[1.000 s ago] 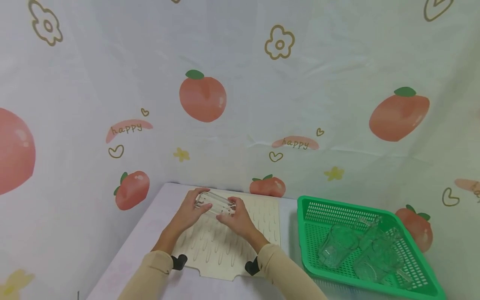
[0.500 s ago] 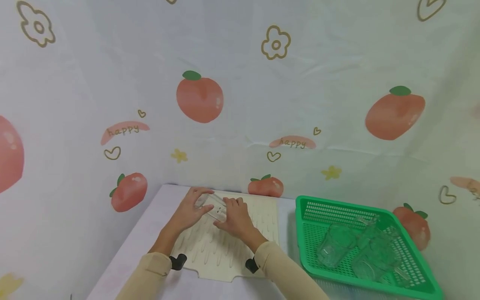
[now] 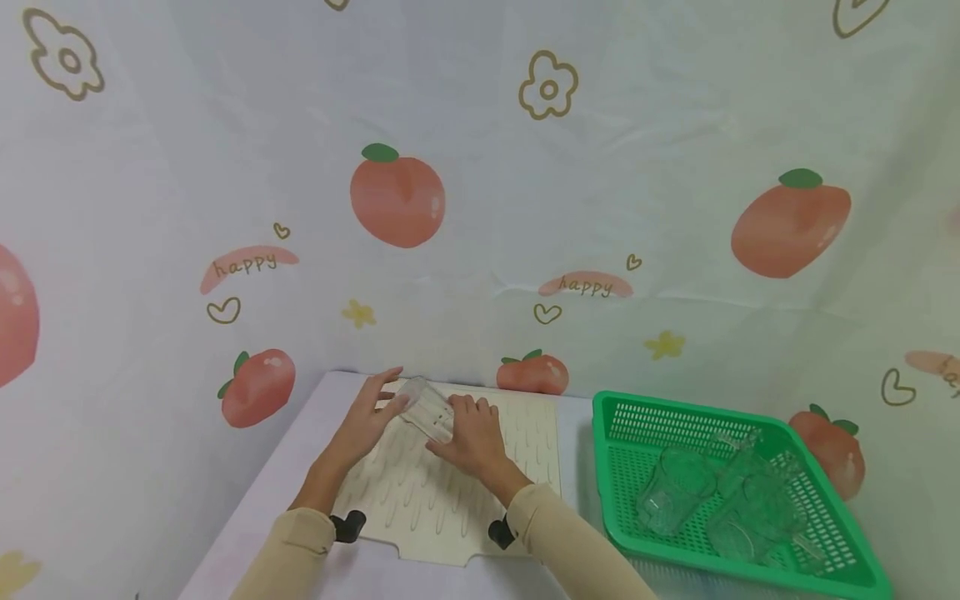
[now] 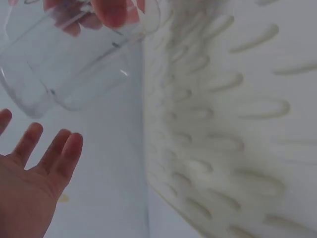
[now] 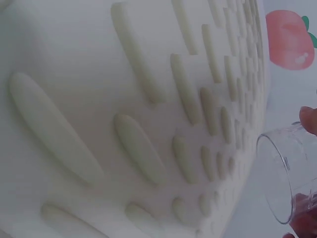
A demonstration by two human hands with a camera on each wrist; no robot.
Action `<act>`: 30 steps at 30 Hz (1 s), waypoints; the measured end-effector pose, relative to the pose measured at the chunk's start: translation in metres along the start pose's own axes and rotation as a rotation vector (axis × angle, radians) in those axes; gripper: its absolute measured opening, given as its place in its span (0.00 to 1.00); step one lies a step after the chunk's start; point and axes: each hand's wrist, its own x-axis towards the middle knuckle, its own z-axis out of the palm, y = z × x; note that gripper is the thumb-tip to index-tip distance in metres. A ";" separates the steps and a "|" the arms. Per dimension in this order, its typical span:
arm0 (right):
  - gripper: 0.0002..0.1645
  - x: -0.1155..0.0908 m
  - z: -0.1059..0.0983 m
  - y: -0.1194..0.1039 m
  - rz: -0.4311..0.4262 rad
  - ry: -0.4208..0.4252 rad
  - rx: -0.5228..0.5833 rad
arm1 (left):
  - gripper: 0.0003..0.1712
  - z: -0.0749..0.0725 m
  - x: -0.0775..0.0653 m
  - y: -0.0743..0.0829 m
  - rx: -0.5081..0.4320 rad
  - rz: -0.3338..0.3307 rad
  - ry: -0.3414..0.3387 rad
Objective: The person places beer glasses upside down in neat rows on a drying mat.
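A clear drinking glass [image 3: 427, 408] is tilted on its side above a cream ribbed draining mat [image 3: 427, 492]. My right hand [image 3: 476, 437] grips the glass at one end, with fingers over the top and the thumb below. My left hand [image 3: 367, 421] is at the glass's other end with its fingers spread. The left wrist view shows the left hand [image 4: 37, 173] just apart from the glass [image 4: 64, 69]. At the right edge of the right wrist view, the glass's round rim [image 5: 271, 173] shows between a thumb and fingertips.
To the right stands a green plastic basket [image 3: 611, 500] holding several clear glass mugs [image 3: 675, 492]. The mat lies on a pale table [image 3: 262, 517], against a fruit-printed cloth wall [image 3: 465, 208].
Both hands held the glass at first. The right hand has shifted its grip further round it. The left hand has let go, its fingers opening away to the left.
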 end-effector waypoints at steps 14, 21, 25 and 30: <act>0.50 0.007 0.009 0.000 0.113 -0.053 0.245 | 0.47 -0.008 -0.030 -0.073 0.357 -0.389 -0.093; 0.52 0.013 0.019 0.000 0.169 -0.080 0.418 | 0.55 0.002 -0.038 -0.084 0.400 -0.365 -0.127; 0.52 0.017 0.029 -0.002 0.204 -0.104 0.552 | 0.57 0.006 -0.042 -0.090 0.400 -0.362 -0.145; 0.53 0.023 0.039 -0.012 0.252 -0.154 0.684 | 0.59 0.002 -0.046 -0.094 0.379 -0.389 -0.142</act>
